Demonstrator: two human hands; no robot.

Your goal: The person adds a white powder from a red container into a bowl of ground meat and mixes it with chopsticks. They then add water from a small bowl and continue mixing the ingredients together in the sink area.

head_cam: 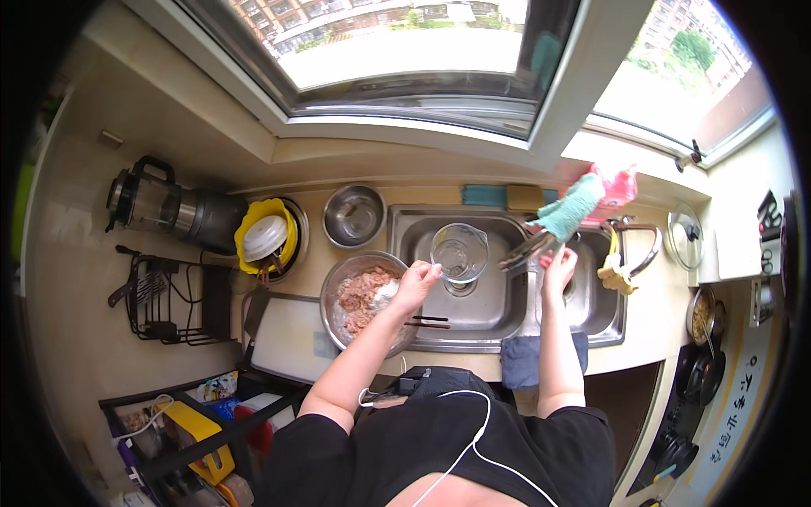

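Note:
My left hand [418, 286] grips the rim of a clear glass bowl [467, 255] with a pouring lip, held over the larger basin of a steel double sink [507, 314]. Under that forearm, on the counter, a steel mixing bowl [327, 298] holds ground meat [364, 296] with white powder on it; dark chopsticks [434, 322] stick out at its right. My right hand [559, 266] is raised over the sink's divider, just below a teal cloth [570, 209] and a metal object [529, 248]; whether its fingers hold anything is unclear.
Behind the left basin stands an empty steel bowl [355, 217]. A yellow colander [293, 231] and a blender [190, 209] are further left, beside a white cutting board [288, 333]. A curved faucet [652, 250] rises at the right. A dark cloth [519, 362] hangs over the front edge.

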